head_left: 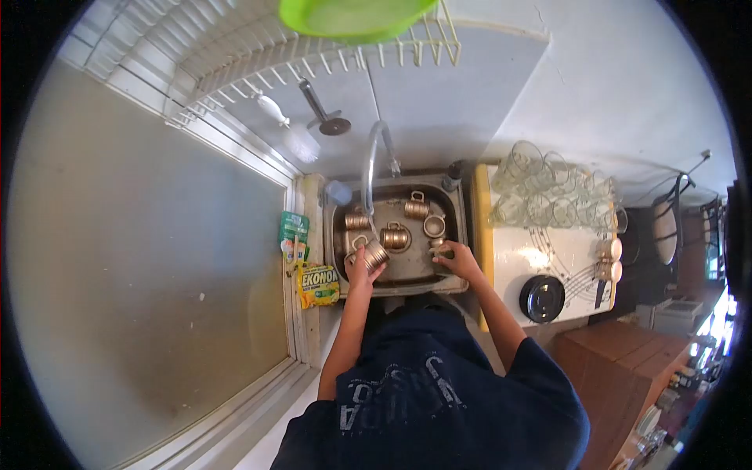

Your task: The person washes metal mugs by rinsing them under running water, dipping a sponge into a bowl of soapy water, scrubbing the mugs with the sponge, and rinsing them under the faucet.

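Note:
Over the near left of the metal sink [338, 243], my left hand [359, 272] is closed on a ribbed metal mug [377, 254], which is tilted. At the sink's right side, my right hand [458, 259] has its fingers pinched around something small and greyish that I cannot make out. More metal mugs lie in the basin: one mug [394, 237] in the middle by the drain, another mug [416, 207] at the back, and a mug [434, 226] with its round end up near my right hand. One more mug [356, 222] lies at the left wall.
A curved faucet [368, 168] arches over the basin. Left of the sink lie a yellow packet [317, 287] and a green packet [294, 227]. On the right counter stand several clear glasses [560, 207] and a black round lid [542, 298]. A wire rack [313, 63] hangs above.

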Demonstrator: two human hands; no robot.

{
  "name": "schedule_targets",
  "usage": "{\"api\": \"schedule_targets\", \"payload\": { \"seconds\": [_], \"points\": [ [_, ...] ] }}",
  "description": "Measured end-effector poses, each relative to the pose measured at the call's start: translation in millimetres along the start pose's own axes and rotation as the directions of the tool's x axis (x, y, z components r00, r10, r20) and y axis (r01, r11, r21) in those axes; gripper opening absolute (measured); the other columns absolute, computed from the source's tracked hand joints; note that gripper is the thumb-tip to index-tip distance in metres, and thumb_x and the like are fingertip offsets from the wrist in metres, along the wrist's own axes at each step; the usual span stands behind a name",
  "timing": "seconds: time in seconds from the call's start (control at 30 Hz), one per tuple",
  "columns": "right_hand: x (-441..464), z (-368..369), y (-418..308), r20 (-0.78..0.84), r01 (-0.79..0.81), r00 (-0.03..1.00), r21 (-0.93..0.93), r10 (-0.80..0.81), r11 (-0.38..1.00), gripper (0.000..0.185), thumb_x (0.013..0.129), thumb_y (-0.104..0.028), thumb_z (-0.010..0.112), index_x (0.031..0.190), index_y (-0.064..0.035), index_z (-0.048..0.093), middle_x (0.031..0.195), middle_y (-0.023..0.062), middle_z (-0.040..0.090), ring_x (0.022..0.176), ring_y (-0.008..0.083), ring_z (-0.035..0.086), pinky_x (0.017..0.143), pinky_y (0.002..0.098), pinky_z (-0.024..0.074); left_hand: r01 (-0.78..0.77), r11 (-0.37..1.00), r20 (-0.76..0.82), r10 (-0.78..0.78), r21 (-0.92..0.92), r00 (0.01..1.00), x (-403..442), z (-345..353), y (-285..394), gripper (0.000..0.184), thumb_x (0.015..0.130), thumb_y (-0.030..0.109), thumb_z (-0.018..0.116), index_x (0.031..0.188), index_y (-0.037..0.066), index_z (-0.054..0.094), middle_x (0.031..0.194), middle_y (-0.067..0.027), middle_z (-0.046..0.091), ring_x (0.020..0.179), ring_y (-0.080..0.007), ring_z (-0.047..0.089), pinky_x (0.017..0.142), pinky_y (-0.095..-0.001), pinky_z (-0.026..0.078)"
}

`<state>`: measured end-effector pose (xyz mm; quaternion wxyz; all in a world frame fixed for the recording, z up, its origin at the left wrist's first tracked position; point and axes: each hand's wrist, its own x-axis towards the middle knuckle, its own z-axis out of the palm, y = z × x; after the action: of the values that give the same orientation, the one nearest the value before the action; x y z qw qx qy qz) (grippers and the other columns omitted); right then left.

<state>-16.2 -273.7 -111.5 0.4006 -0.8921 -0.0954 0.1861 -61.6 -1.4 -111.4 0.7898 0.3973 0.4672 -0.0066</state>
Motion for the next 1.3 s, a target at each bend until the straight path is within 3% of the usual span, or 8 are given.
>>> {"api": "schedule_targets", "payload": {
  "seconds": [0.37, 0.43, 0.6, 0.77, 0.87, 0.97, 1.07, 1.3],
  "points": [
    [27.1, -101.2, -142.0, -0.102, 0.147, 0.989, 0.683, -0.106, 0.715, 0.023, 0.087, -0.011, 0.067, 0.107, -0.0014, 0.06, 0.091, 0.0063, 0.064, 0.087, 0.0111, 0.059, 0.077, 0.0272, 0.0498, -0.024, 1.0, 0.041, 0.024, -0.001, 0.999, 3.0, -8.5, 20.0, 0.056, 0.082, 0.036, 0.07, 0.117, 0.006, 0.038, 0.108, -0.0149, 0.054, 0.082, -0.0278, 0.065, 0.061, -0.0412, 0.059],
    [32.4, -123.5, -169.6, 0.039, -0.014, 0.997, 0.95, -0.074, 0.313, 0.026, 0.091, -0.013, 0.063, 0.113, -0.0034, 0.055, 0.098, 0.0086, 0.064, 0.086, 0.016, 0.063, 0.076, 0.032, 0.0537, -0.007, 1.0, 0.095, 0.008, -0.011, 0.995, 6.9, -9.2, 25.8, 0.055, 0.083, 0.036, 0.069, 0.117, 0.006, 0.039, 0.106, -0.0143, 0.056, 0.081, -0.0278, 0.065, 0.06, -0.0401, 0.059],
    [19.6, -187.3, -232.6, 0.011, 0.001, 0.992, 0.995, -0.124, 0.095, 0.044, 0.094, -0.036, 0.056, 0.123, -0.0028, 0.05, 0.114, 0.0118, 0.061, 0.099, 0.0213, 0.062, 0.082, 0.034, 0.0547, -0.057, 0.998, 0.045, 0.058, -0.022, 0.997, 7.9, -8.5, 37.6, 0.052, 0.083, 0.035, 0.07, 0.116, 0.006, 0.041, 0.103, -0.0132, 0.058, 0.079, -0.0269, 0.066, 0.06, -0.0391, 0.058],
    [-13.7, -225.2, -304.9, -0.283, 0.291, 0.955, 0.953, -0.091, 0.085, 0.034, 0.094, -0.018, 0.059, 0.123, -0.0028, 0.049, 0.114, 0.0117, 0.059, 0.104, 0.0227, 0.061, 0.085, 0.0379, 0.0556, -0.002, 0.999, 0.084, 0.005, -0.036, 0.996, 10.1, -5.3, 54.8, 0.056, 0.082, 0.037, 0.071, 0.119, 0.007, 0.04, 0.105, -0.0139, 0.058, 0.079, -0.0277, 0.066, 0.057, -0.0413, 0.058],
    [-5.0, -235.7, -344.9, -0.676, 0.736, 0.668, 0.535, -0.313, 0.416, 0.034, 0.087, -0.002, 0.064, 0.118, -0.0004, 0.049, 0.107, 0.0107, 0.062, 0.094, 0.0195, 0.065, 0.078, 0.0344, 0.0584, 0.036, 0.998, 0.103, -0.031, -0.043, 0.994, 59.8, -20.9, 36.5, 0.059, 0.082, 0.035, 0.071, 0.121, 0.006, 0.039, 0.106, -0.0155, 0.057, 0.079, -0.029, 0.065, 0.056, -0.0415, 0.058],
    [6.3, -255.9, -384.2, -0.745, 0.721, 0.451, -0.02, -0.491, 0.692, 0.028, 0.081, 0.006, 0.066, 0.107, -0.0004, 0.059, 0.101, 0.0109, 0.066, 0.09, 0.0211, 0.067, 0.079, 0.0337, 0.0564, 0.039, 0.998, 0.078, -0.035, -0.044, 0.996, 43.6, -8.8, 52.4, 0.06, 0.081, 0.033, 0.072, 0.122, 0.006, 0.037, 0.108, -0.0167, 0.054, 0.079, -0.0294, 0.064, 0.056, -0.041, 0.058],
    [22.6, -272.5, -438.9, -0.409, 0.689, 0.293, -0.536, -0.864, 0.487, 0.023, 0.075, 0.006, 0.065, 0.096, -0.004, 0.067, 0.095, 0.0116, 0.069, 0.085, 0.0257, 0.068, 0.079, 0.034, 0.0544, 0.038, 0.998, 0.089, -0.034, -0.044, 0.995, 50.2, -4.2, 53.5, 0.063, 0.081, 0.034, 0.072, 0.124, 0.005, 0.034, 0.111, -0.0177, 0.052, 0.079, -0.0295, 0.063, 0.057, -0.0403, 0.059],
    [59.4, -276.9, -467.3, -0.152, 0.333, 0.694, -0.799, -0.704, 0.501, 0.027, 0.078, -0.001, 0.057, 0.099, -0.0121, 0.07, 0.09, 0.0124, 0.069, 0.084, 0.0323, 0.066, 0.073, 0.0405, 0.0519, 0.061, 0.998, 0.123, -0.057, -0.029, 0.991, 49.9, 3.8, 63.7, 0.065, 0.081, 0.035, 0.071, 0.125, 0.007, 0.033, 0.109, -0.0177, 0.053, 0.083, -0.0295, 0.063, 0.059, -0.0409, 0.059]
  ]
}}
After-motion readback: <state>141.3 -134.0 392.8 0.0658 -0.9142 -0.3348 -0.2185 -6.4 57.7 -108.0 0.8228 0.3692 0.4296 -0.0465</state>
